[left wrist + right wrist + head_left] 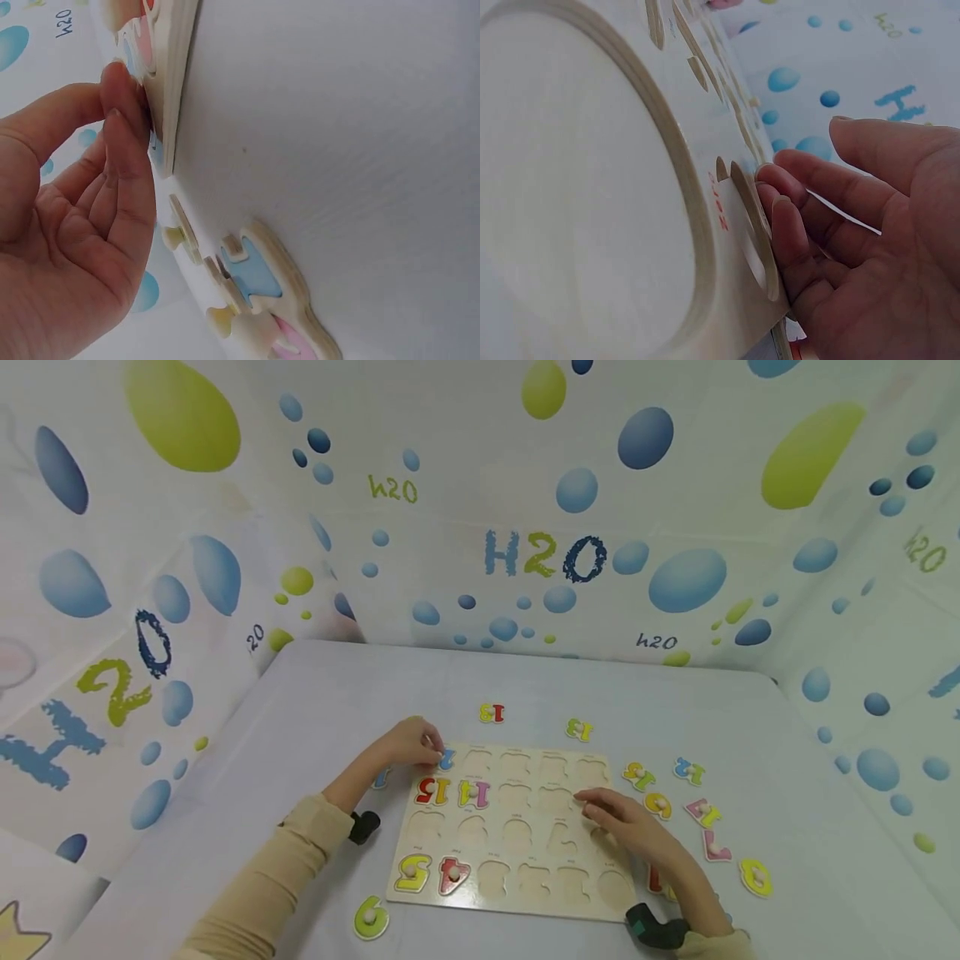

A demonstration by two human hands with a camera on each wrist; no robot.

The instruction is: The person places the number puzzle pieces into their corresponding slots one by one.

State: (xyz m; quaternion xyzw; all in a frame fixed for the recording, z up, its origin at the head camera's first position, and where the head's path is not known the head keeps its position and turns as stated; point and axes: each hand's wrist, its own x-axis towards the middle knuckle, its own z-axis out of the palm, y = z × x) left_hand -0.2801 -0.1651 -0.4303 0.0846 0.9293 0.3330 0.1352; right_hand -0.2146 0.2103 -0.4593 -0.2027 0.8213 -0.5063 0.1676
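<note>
My left hand [412, 743] is at the far left corner of the wooden number board [517, 906]. Its thumb and fingertips come together over a blue number piece [447, 759], pinching it at the corner slot; the pinched part is hidden. Over the board's right side rests my right hand [630, 827], its fingers loosely bent with nothing in them, fingertips close to the board's surface. Set in the board are the 15 [432, 792], the 14 [473, 794], the yellow 5 [412, 872] and the red 4 [453, 875]. Other slots show bare wood.
A green 6 [371, 917] lies off the near left corner. Beyond the board are two number pieces, one red and yellow [492, 713], one green and yellow [579, 729]. Several more, including a pink 7 [716, 846] and a yellow 0 [755, 877], lie to the right.
</note>
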